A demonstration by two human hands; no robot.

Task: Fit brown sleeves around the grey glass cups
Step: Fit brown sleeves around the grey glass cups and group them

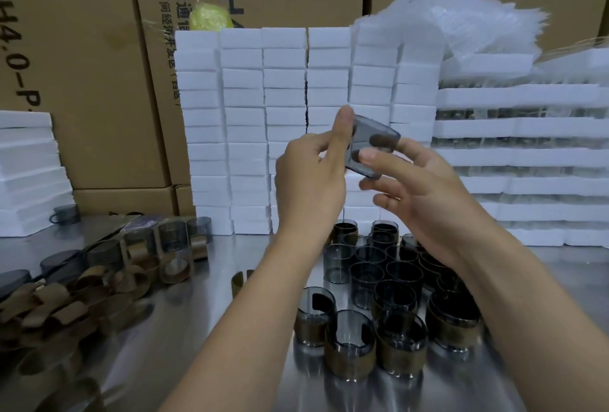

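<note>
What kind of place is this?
Probably a packing workshop or warehouse: big cardboard boxes stacked behind, piles of white foam blocks, and dozens of grey glass cups on a metal table.

Even, bright light; metal table [211,339] glares; edges bend and blur

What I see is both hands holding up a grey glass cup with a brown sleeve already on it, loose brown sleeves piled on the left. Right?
Not quite. The head view shows the grey glass cup in the left hand and right hand bare, no brown sleeve on it yet. The loose brown sleeves are indeed piled on the left.
</note>
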